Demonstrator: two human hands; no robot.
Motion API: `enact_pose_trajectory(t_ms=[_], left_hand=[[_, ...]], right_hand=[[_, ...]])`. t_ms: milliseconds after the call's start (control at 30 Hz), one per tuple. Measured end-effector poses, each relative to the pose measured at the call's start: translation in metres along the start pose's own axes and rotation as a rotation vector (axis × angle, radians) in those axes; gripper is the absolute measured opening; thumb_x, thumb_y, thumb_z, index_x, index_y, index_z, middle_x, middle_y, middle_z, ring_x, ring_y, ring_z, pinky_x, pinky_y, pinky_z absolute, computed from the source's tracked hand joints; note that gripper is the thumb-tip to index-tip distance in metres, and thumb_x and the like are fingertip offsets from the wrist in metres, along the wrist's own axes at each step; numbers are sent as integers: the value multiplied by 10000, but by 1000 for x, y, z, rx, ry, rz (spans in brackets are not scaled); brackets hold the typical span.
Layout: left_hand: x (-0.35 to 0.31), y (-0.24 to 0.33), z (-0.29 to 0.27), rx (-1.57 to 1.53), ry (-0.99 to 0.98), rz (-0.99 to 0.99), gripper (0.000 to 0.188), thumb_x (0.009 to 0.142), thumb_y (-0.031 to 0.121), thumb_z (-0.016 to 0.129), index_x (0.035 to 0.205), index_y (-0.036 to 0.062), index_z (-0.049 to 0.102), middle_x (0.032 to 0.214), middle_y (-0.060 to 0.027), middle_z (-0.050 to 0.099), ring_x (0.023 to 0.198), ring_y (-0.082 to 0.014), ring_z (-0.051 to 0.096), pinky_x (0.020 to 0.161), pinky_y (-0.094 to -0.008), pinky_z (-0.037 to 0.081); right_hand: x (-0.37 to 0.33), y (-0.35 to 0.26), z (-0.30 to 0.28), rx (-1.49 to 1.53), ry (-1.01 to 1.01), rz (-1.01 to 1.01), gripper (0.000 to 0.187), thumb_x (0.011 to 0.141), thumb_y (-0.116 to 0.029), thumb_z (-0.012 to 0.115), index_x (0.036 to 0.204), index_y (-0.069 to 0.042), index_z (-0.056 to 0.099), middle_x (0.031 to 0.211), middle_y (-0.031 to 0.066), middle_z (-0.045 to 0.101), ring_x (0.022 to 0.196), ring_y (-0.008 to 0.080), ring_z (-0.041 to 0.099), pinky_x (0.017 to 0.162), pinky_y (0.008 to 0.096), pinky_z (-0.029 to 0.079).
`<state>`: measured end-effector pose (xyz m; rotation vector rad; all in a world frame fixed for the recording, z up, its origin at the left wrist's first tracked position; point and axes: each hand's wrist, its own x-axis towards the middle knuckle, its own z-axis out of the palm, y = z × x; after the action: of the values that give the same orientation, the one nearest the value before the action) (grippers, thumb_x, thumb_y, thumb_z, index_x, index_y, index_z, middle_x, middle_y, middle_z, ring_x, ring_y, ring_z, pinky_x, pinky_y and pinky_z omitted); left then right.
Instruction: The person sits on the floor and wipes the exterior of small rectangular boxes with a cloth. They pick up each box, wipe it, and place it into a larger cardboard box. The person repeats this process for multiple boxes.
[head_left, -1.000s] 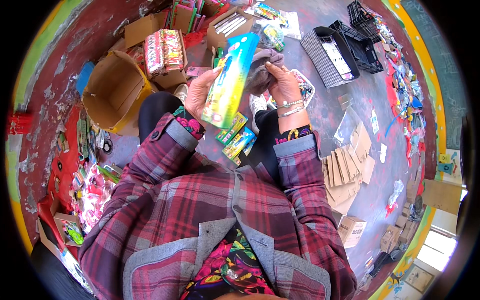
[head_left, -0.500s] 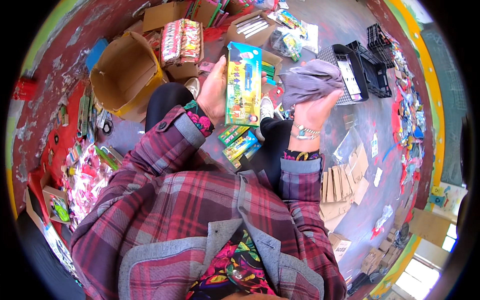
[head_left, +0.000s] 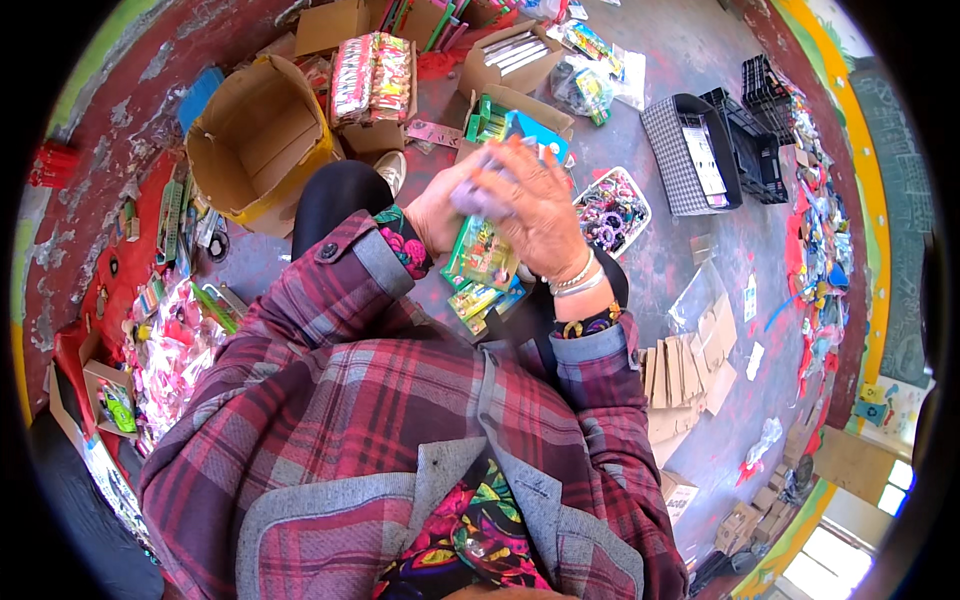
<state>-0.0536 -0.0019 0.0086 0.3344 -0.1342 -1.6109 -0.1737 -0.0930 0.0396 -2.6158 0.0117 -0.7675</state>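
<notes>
My left hand [head_left: 437,212] grips a flat colourful box [head_left: 487,256] by its left side; green, yellow and blue show around my hands. Over the box's face, my right hand [head_left: 540,215] closes on a greyish-purple cloth [head_left: 480,195], pressing it against the surface; the cloth is slightly smeared by motion. The hand and cloth cover most of the box. Beneath it, several similar green and yellow boxes [head_left: 484,300] lie between my legs.
Beyond my hands stands an open carton [head_left: 558,118] with green packs. A white tray [head_left: 645,215] of small colourful bands sits to the right, with a checked basket [head_left: 655,140] farther off. A large carton [head_left: 225,190] stands left; flattened cardboard [head_left: 685,375] lies right.
My right hand has moved left with the cloth onto the box. The box has tilted and is now mostly covered. The tray of bands has come into sight.
</notes>
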Motion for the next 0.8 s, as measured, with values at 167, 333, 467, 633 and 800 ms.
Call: enact_pose_trajectory(t_ms=[167,333,467,633,800], left_hand=[[8,-6,-7,-102,-19,-156,436,941,433,413,1137,67,546,1061,-96,631,918,-225,633,807,-388,519],[4,-3,-16,0,10,-244,470,941,455,396,1144,56,541,1018,-105,645,883,-224,638,785,-367,523],[-2,-3,0,43,34,-216,506,938,476,383,1171,50,525,1055,-126,630,885,-251,638,804,-401,514],[-4,8,6,-30,-35,9,538,943,499,329,1198,57,500,1072,-127,622,897,-261,639,811,-420,518],[6,0,-20,-32,18,111,503,956,470,319,1197,67,499,1070,-104,626,873,-214,646,761,-349,541]], right_hand=[[0,26,0,-22,167,92,324,807,-171,625,1129,-140,603,1224,114,541,1200,298,468,1008,430,316],[1,32,-6,237,360,496,246,891,-200,553,1099,-75,593,1119,170,580,953,342,597,789,394,473],[-38,99,-11,127,351,955,272,923,-243,496,1012,2,577,924,125,622,785,177,603,681,305,466],[-38,79,0,882,274,989,308,883,-140,517,1173,-39,524,824,13,586,670,91,546,595,229,444],[-33,51,26,605,-160,824,374,796,-105,605,1165,-54,582,1110,93,556,1025,218,534,868,291,434]])
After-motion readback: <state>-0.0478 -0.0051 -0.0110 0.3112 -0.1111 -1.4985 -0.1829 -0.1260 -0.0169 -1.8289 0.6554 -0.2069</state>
